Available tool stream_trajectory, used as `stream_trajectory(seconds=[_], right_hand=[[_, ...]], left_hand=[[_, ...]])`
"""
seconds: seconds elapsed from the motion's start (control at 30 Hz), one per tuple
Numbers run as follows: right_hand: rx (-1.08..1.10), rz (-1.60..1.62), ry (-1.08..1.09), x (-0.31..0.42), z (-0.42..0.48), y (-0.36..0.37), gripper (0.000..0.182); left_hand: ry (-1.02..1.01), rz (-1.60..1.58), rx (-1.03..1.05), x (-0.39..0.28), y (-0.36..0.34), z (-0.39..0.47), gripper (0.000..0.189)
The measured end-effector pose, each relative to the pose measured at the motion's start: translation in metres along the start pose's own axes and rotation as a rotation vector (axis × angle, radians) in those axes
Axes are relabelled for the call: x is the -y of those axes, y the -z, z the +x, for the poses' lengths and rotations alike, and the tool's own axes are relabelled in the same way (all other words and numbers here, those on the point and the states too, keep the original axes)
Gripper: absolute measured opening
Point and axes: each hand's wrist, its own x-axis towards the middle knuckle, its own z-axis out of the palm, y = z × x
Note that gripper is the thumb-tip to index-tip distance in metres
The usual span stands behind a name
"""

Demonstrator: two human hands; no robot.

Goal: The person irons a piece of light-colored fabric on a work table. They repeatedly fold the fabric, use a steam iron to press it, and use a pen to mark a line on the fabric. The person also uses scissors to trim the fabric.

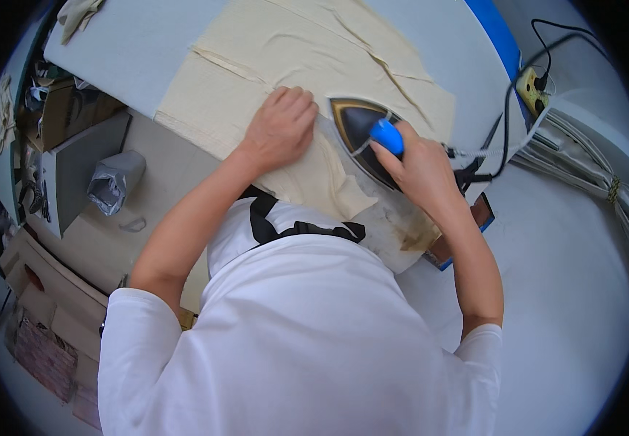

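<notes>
In the head view a cream cloth lies spread over the pale table, with creases and raised folds in its upper part. My left hand presses on it near the table's front edge, fingers curled; whether it pinches fabric is hidden. My right hand is closed around the blue handle of a clothes iron. The iron stands just right of my left hand, its tip pointing up and left, by the edge of the cloth. A loose flap of the cloth hangs towards my waist.
A cord and a pale hose run right from the iron, near a power strip. Bundled cables lie at the right. A cardboard box and a grey plastic-lined bin are at the left. Another cloth lies at the table's upper left.
</notes>
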Motion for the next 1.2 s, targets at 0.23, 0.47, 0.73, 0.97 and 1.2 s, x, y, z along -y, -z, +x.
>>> stream_trajectory(seconds=[0.23, 0.47, 0.73, 0.97, 1.2], right_hand=[[-0.060, -0.012, 0.080, 0.048, 0.043, -0.005, 0.041], [-0.160, 0.243, -0.373, -0.001, -0.050, 0.005, 0.038], [-0.436, 0.408, -0.897, -0.072, -0.208, -0.073, 0.036], [-0.499, 0.552, -1.037, -0.103, -0.219, -0.092, 0.034], [-0.867, 0.265, -0.391, -0.062, -0.170, -0.086, 0.029]], left_hand=[[0.050, 0.071, -0.191, 0.033, 0.012, -0.003, 0.024], [0.033, 0.014, -0.183, 0.024, 0.018, -0.002, 0.027], [-0.598, -0.420, 0.433, -0.067, -0.008, 0.001, 0.018], [-0.240, -0.321, 0.566, -0.055, 0.029, -0.032, 0.024], [0.455, 0.207, 0.151, 0.033, 0.127, -0.075, 0.018]])
